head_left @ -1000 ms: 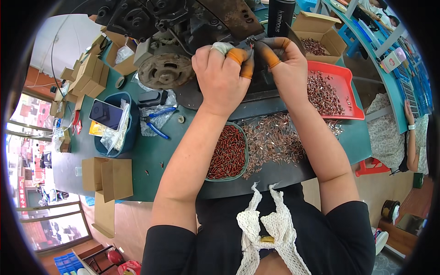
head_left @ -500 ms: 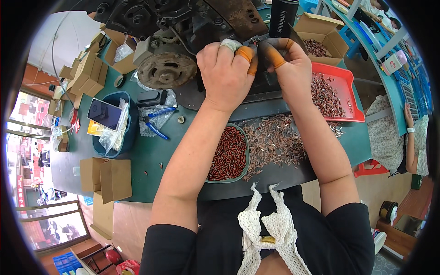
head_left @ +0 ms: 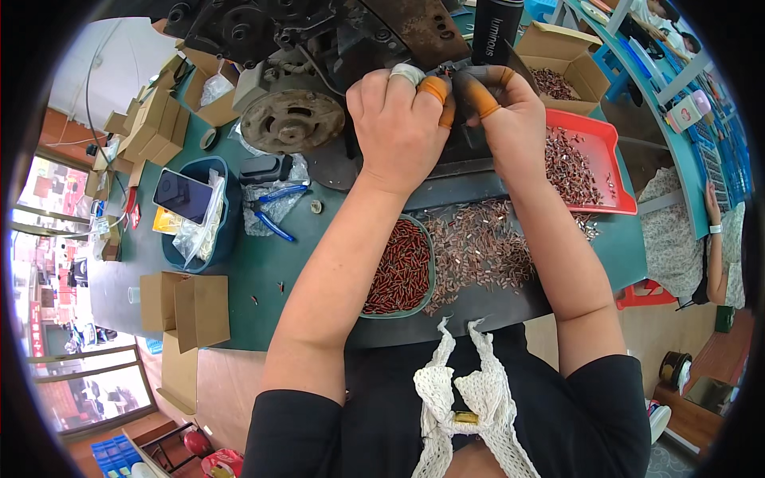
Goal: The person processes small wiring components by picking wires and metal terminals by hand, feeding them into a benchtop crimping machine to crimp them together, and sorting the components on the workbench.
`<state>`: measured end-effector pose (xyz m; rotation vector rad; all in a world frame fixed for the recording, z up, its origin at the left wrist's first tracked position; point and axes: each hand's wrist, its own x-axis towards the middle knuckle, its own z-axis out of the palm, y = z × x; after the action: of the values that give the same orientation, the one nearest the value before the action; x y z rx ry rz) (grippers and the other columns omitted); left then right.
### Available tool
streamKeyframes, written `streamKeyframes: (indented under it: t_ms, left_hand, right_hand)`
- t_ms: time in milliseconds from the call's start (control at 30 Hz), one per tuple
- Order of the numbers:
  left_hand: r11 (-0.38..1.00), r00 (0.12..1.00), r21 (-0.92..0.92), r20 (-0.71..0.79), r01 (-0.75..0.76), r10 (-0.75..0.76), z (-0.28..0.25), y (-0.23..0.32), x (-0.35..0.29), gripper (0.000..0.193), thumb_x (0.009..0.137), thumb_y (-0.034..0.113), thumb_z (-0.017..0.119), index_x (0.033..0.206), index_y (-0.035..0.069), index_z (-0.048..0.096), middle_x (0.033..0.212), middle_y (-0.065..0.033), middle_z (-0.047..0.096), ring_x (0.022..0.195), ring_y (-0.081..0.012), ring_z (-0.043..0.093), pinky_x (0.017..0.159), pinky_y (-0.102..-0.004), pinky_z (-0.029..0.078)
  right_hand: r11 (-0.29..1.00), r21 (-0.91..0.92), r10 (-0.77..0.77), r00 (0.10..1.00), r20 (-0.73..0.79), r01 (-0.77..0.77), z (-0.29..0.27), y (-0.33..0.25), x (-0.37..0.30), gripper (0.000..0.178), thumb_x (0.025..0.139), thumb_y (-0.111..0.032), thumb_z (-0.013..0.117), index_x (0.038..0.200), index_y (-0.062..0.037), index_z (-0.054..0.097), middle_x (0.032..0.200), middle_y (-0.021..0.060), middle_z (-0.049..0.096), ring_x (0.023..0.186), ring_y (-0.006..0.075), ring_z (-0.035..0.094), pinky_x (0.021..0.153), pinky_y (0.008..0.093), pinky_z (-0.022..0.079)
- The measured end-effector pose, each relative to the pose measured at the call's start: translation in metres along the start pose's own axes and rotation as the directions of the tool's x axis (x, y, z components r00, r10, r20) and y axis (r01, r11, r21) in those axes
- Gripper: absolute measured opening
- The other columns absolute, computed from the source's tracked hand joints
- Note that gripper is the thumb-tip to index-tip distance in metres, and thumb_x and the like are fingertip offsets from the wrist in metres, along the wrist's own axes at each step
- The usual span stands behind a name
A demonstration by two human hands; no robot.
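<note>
Up at the dark, oily machine (head_left: 390,36), my two hands work close together at its middle. My left hand (head_left: 398,131) has a white wrap on one finger and orange covers on others; its fingers are bent and pinched at the work point. From the other side my right hand (head_left: 514,119), with soiled orange covers on thumb and finger, pinches at the same spot. Whatever lies between the fingertips is too small and hidden to name. Below my wrists, a green tub (head_left: 433,275) holds many small red-brown cylindrical parts (head_left: 398,267). Loose copper-coloured pieces (head_left: 478,247) lie spread beside it.
A red tray (head_left: 598,163) of small metal parts stands at right, with a cardboard box (head_left: 558,52) behind it and a black cylinder (head_left: 496,32) nearby. At left are blue-handled pliers (head_left: 275,215), a blue bin (head_left: 195,259) with a phone (head_left: 182,195) on top, and an open carton (head_left: 199,311).
My left hand has shifted very slightly to the right, its fingers still bent at the machine. The right hand stays almost where it was. The tub and loose parts look the same.
</note>
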<state>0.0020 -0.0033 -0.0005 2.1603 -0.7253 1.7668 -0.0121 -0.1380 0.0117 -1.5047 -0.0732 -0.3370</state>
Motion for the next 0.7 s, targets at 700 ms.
streamKeyframes:
  t_ms: [700]
  left_hand:
    - [0.996,0.995,-0.034,0.049,0.088,-0.086,-0.026,0.004,0.000,0.024,0.065,0.015,0.075,0.085,0.011,0.063,0.088,-0.0060,0.055,0.088,-0.0271,0.050,0.076,-0.0404,0.037]
  right_hand:
    - [0.997,-0.064,-0.043,0.999,0.024,0.044,0.002,-0.013,-0.019,0.021,0.086,-0.012,0.068,0.104,-0.0018,0.066,0.082,-0.0032,0.062,0.069,0.0017,0.050,0.060,0.0172,0.039]
